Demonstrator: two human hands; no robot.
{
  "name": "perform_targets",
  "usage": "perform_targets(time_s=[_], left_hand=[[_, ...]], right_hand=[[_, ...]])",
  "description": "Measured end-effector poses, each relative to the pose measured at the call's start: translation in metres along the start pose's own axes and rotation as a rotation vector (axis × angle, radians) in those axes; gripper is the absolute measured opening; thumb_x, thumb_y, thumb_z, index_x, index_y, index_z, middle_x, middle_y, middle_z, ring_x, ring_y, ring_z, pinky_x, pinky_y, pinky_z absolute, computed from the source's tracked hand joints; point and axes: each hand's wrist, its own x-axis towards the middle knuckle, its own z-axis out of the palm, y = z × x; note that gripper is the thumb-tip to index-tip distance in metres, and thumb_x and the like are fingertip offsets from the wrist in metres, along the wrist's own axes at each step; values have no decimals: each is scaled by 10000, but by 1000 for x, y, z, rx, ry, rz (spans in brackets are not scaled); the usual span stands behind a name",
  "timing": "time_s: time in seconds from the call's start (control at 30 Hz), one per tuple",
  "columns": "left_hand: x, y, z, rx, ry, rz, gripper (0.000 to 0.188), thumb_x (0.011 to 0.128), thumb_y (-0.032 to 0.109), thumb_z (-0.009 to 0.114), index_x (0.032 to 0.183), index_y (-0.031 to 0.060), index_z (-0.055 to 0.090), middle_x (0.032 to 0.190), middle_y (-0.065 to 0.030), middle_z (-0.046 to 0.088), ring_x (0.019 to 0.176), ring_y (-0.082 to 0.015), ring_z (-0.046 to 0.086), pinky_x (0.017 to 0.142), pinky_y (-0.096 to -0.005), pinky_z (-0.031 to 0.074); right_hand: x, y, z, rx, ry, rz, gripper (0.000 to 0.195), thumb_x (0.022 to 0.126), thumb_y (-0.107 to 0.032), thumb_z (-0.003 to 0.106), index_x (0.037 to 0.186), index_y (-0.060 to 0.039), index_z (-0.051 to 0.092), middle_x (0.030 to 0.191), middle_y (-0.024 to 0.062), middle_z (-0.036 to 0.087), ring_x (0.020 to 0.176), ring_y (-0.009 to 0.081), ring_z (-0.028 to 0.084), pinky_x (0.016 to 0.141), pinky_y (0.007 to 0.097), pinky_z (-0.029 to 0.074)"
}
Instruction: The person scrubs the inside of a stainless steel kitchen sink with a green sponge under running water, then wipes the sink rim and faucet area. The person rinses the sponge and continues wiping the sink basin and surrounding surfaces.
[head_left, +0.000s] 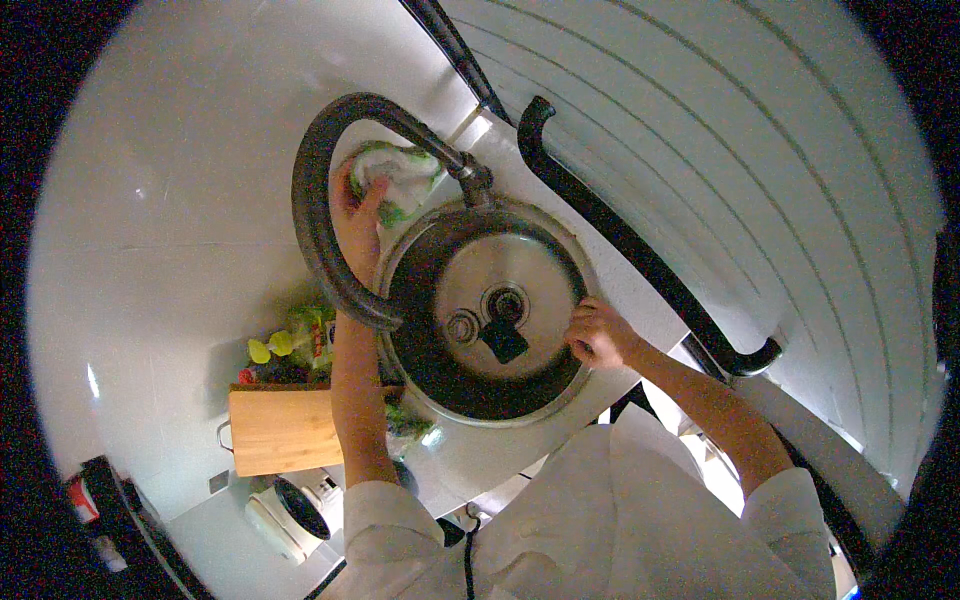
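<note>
My left hand (365, 199) reaches past the faucet hose, its thumb and fingers around a crumpled white and green cloth (409, 176) at the back corner of the counter. My right hand (600, 334) is curled into a loose fist at the right rim of a round metal sink (517, 421); nothing shows in it. Down in the basin are a drain (507, 301), a round strainer or drain cover (463, 327) and a small black square piece (504, 341). The dark, arched faucet (311, 191) stands at the back of the sink, its spout end over the left rim.
A wooden cutting board (285, 427) stands left of my left forearm, by a bag-like green package (311, 326). A white appliance with a dark opening (289, 517) is further back left. A black curved bar (622, 232) runs along the ribbed surface (720, 165) on the right.
</note>
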Motion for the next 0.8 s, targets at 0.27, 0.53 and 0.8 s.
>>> perform_targets(time_s=[0.27, 0.53, 0.8], left_hand=[[-37, -98, -26, 941, -340, 81, 378, 691, 20, 526, 1065, 2, 474, 993, -188, 536, 920, -312, 521, 804, -323, 403], [-2, -119, 2, -179, -388, -421, 525, 652, -30, 511, 1170, 13, 435, 1067, -89, 528, 879, -191, 522, 789, -270, 394], [23, -99, 22, 114, -666, -85, 497, 661, 35, 567, 1138, -24, 444, 1042, -99, 531, 879, -198, 523, 784, -271, 396]], right_hand=[[3, -2, -3, -10, -1, -7, 61, 565, -71, 556, 613, -73, 518, 591, 60, 497, 652, 228, 493, 716, 353, 372], [1, 1, 4, -1, 43, -38, 72, 560, -75, 560, 615, -74, 514, 583, 58, 485, 651, 224, 487, 691, 349, 376], [4, 0, 1, -23, 87, -56, 76, 569, -68, 564, 611, -75, 501, 592, 54, 480, 647, 227, 483, 677, 351, 370]])
